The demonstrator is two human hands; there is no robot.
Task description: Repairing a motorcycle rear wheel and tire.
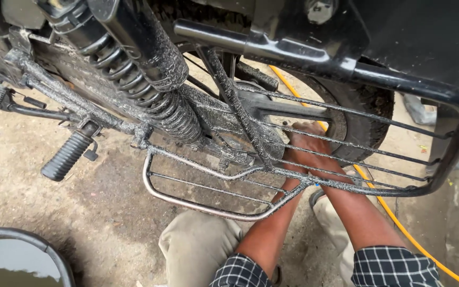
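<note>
Dirt floor, hands (309,143) behind tight guard bars (357,159)

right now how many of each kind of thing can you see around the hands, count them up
hands: 2
rear shock absorber: 1
rubber footpeg: 1
wire side guard: 1
rear tyre: 1
yellow hose: 1
water tub: 1
total: 8
</note>
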